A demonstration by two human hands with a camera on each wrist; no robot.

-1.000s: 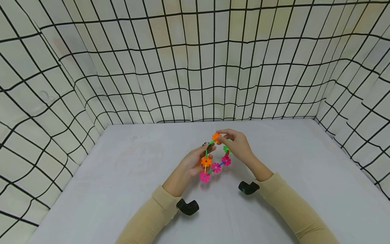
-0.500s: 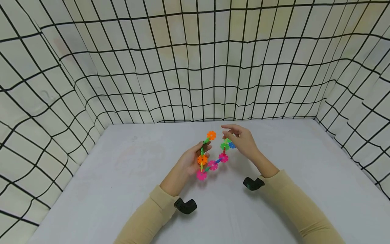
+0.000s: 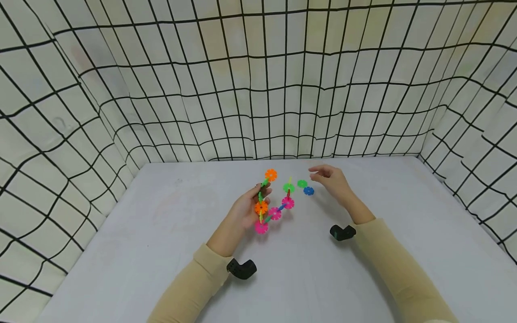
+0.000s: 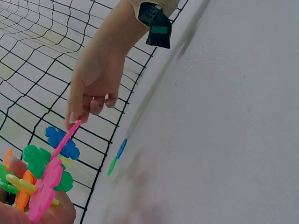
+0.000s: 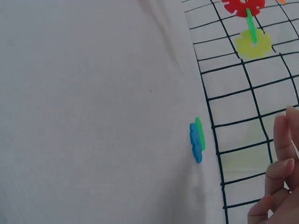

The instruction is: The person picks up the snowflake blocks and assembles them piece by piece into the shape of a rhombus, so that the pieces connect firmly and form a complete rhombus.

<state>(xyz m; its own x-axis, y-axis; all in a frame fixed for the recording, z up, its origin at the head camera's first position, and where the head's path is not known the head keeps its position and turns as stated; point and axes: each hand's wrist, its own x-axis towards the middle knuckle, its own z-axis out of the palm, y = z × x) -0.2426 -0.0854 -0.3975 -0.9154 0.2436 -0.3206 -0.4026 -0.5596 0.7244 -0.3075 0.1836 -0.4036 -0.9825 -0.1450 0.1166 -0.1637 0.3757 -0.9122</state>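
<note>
My left hand (image 3: 244, 208) holds a chain of interlocking snowflake discs (image 3: 275, 213) above the white table, gripping it on its left side. An orange disc (image 3: 271, 175) tops one end; pink discs run along the lower part, and a green disc (image 3: 288, 188) with a yellow one stands at the other end. In the left wrist view, a pink disc (image 4: 45, 189) hides part of the fingers. My right hand (image 3: 332, 181) hovers to the right of the chain, fingers loosely bent, nothing between them. Just left of it, a loose green disc (image 3: 302, 184) and blue disc (image 3: 308, 191) lie on the table.
The white table (image 3: 161, 251) is bordered at the back and sides by white walls with a black grid net (image 3: 262, 89). A black angled device (image 3: 242, 269) sits at the left cuff, another black device (image 3: 343, 233) at the right.
My right hand has let go of the orange disc at the chain's end and moved right. The left hand has shifted left with the chain, and the loose green and blue discs have come into sight.
</note>
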